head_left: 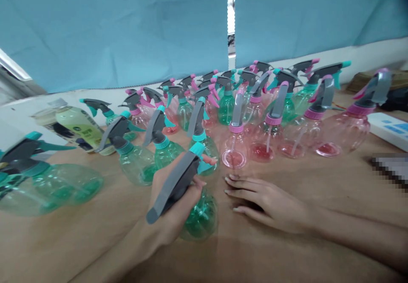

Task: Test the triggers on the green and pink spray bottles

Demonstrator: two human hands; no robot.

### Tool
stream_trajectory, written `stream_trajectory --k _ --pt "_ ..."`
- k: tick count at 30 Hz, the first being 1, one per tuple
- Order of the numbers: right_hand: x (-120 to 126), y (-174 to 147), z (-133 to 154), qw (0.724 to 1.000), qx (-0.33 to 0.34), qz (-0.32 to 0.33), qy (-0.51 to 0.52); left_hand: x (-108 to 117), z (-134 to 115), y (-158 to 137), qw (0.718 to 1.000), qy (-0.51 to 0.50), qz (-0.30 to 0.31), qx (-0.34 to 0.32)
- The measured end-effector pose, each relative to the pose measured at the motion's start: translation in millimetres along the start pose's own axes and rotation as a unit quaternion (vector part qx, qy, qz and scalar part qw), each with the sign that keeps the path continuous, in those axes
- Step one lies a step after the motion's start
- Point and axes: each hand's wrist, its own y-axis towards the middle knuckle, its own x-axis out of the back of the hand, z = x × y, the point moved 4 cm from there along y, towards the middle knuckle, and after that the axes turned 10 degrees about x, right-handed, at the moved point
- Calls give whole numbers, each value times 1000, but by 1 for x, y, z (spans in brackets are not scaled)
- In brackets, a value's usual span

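My left hand (174,215) is wrapped round the neck of a green spray bottle (201,217) with a grey and teal trigger head. Its index finger reaches past the teal trigger, and the round green body shows below the hand. My right hand (267,202) rests palm down on the brown tabletop (255,257), fingers stretched out, holding nothing. Just beyond it stands a pink spray bottle (235,151) with a grey and pink head. Close behind my left hand is another green spray bottle (167,149).
Several green and pink spray bottles crowd the back of the table. More green ones (66,185) stand at the left, near a pale-labelled bottle (83,128). A white box with blue marks (390,128) and a pixelated object (392,168) lie at the right. Blue sheeting (127,32) hangs behind.
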Motion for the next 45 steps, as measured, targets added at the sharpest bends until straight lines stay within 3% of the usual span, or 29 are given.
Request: stream_trajectory --k 9,13,16,22,27,33,45 --pt "-2 0 -1 1000 3 10 -16 1 -3 2 999 25 -25 -1" --pt "0 1 0 1000 4 3 -10 3 5 -1 999 -19 19 -34" --pt "0 0 1 1000 4 4 -10 6 13 -3 999 -30 36 -23" --pt "-1 0 0 1000 5 -15 10 8 11 -8 1000 -20 5 17" --pt "0 0 0 1000 2 -21 14 9 15 -4 1000 -3 -26 -5" --pt "-1 -1 0 1000 -5 -13 14 5 19 -1 997 -30 72 2" --pt "1 0 0 1000 -1 -19 17 6 16 -7 1000 -15 18 3"
